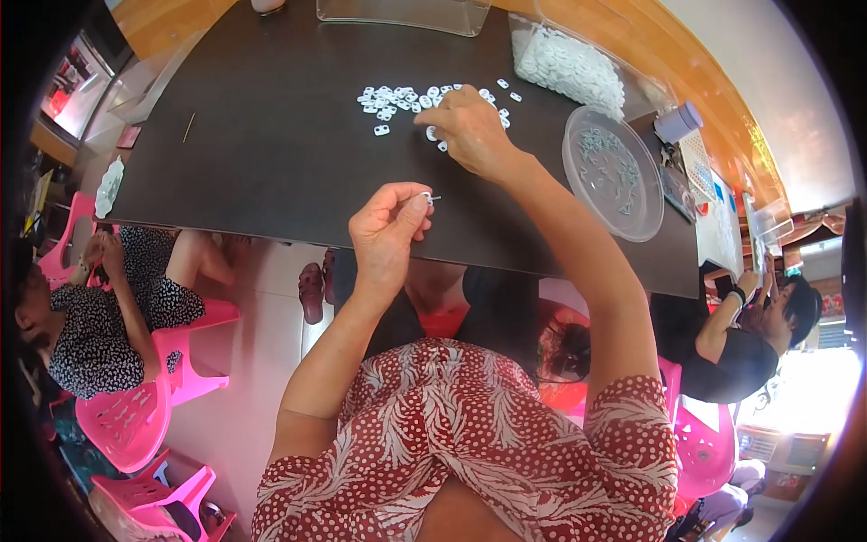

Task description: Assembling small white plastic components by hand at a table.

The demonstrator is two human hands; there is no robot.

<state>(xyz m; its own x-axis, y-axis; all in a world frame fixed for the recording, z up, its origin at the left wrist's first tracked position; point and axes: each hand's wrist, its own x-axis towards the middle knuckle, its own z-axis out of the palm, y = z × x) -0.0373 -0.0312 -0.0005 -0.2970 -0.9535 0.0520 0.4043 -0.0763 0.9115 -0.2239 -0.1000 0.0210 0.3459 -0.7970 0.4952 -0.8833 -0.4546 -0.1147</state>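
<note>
My left hand [386, 230] is closed in a pinch on a small white plastic piece [427, 199]. A thin metal screw [437, 198] sticks out of that piece to the right. My right hand [470, 131] is over a loose pile of small white plastic pieces [386, 99] with holes in them, its fingers apart and partly covering the pile. Whether a fingertip touches a piece is hard to make out. To the right, a round clear plastic tray [643, 217] holds many small grey screws [601, 149].
Behind the tray, a clear bin is heaped with white pieces [569, 68]. Another clear container [406, 16] stands at the dark table's [271, 144] far edge. A lilac-lidded cup [679, 121] is at the right. People sit at left [108, 316] and right [741, 343], near pink chairs [126, 420].
</note>
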